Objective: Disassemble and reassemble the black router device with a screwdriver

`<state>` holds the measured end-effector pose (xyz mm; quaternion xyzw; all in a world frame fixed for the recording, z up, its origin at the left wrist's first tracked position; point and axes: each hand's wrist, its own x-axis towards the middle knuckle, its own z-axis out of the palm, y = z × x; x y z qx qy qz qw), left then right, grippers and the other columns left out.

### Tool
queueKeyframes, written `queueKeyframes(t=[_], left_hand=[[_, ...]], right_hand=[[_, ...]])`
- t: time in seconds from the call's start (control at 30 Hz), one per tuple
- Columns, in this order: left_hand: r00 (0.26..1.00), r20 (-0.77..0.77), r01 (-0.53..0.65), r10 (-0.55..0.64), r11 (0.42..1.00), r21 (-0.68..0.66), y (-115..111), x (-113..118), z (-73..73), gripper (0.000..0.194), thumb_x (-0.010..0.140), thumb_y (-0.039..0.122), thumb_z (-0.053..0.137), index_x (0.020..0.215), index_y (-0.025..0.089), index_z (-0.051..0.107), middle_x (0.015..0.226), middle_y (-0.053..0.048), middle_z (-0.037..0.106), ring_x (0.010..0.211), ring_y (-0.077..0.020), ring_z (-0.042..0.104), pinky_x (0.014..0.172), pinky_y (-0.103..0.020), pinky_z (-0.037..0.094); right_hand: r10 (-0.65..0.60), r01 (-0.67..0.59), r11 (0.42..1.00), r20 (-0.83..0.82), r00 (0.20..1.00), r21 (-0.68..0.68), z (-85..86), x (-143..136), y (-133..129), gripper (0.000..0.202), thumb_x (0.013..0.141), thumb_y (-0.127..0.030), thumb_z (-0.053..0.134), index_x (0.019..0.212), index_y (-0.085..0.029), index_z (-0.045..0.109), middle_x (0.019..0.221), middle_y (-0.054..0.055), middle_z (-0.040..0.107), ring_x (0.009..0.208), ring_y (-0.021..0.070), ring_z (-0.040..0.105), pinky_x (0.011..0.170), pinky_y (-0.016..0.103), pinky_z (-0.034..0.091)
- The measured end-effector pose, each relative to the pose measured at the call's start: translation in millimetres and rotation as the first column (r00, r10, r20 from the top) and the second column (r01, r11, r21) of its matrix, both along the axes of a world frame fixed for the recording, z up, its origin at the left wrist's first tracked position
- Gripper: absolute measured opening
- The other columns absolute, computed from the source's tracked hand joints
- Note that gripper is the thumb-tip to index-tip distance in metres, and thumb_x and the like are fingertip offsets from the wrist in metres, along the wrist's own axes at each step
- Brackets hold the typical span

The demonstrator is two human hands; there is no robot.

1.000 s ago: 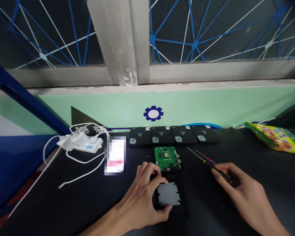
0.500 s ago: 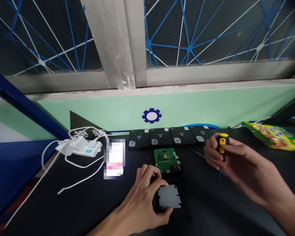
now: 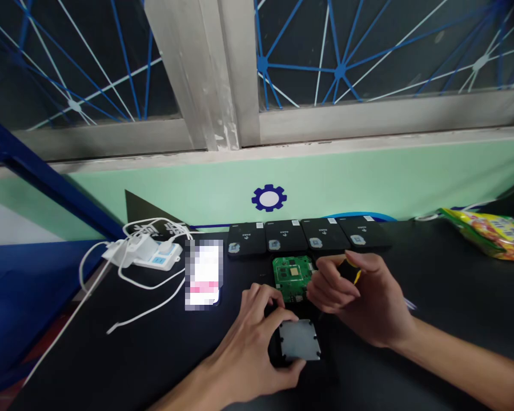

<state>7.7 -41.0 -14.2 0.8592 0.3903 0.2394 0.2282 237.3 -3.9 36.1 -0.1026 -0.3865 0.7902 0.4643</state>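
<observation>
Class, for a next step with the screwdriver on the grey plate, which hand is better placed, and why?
Probably the right hand: it grips the screwdriver close to the grey plate, while the left hand is curled around the plate's left side.

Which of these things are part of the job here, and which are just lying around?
Seem part of the job:
grey plate, the left hand around its edge
black-and-yellow tool handle, in the right hand
green circuit board, partly covered from view

Apparently lying about:
four black boxes, untouched, perhaps related
lit phone
power strip
yellow-green packet
</observation>
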Motion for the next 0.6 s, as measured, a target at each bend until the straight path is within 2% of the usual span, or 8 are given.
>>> queueKeyframes(t=[0.3, 0.47, 0.6], left_hand=[[0.999, -0.025, -0.021, 0.020, 0.999, -0.049, 1, 1, -0.4, 0.053, 0.075, 0.021, 0.090, 0.124, 0.028, 0.069, 0.126, -0.009, 0.052, 0.117, -0.0340, 0.054, 0.112, -0.065, 0.041], [1.000, -0.016, -0.016, 0.016, 0.998, -0.057, 2, 0, -1.5, 0.057, 0.075, 0.018, 0.089, 0.127, 0.029, 0.068, 0.126, -0.009, 0.052, 0.117, -0.0341, 0.053, 0.108, -0.063, 0.043], [1.000, -0.015, -0.016, 0.015, 0.998, -0.060, 3, 1, -0.8, 0.055, 0.076, 0.018, 0.088, 0.127, 0.029, 0.069, 0.126, -0.009, 0.053, 0.117, -0.0338, 0.054, 0.107, -0.061, 0.045]], right_hand=[[-0.054, 0.054, 0.999, 0.012, 0.998, 0.002, -15.6, -2, -1, 0.053, 0.103, -0.052, 0.057, 0.061, -0.022, 0.043, 0.056, -0.005, 0.028, 0.055, 0.0144, 0.026, 0.058, 0.033, 0.025], [-0.070, 0.071, 0.997, 0.016, 0.997, -0.019, -21.2, -4, 0, 0.052, 0.104, -0.052, 0.055, 0.062, -0.022, 0.044, 0.056, -0.005, 0.028, 0.056, 0.0148, 0.025, 0.058, 0.033, 0.024], [-0.103, 0.103, 0.994, 0.027, 0.994, -0.017, -19.2, -4, -2, 0.053, 0.104, -0.053, 0.055, 0.062, -0.022, 0.044, 0.057, -0.005, 0.028, 0.056, 0.0152, 0.025, 0.058, 0.034, 0.024]])
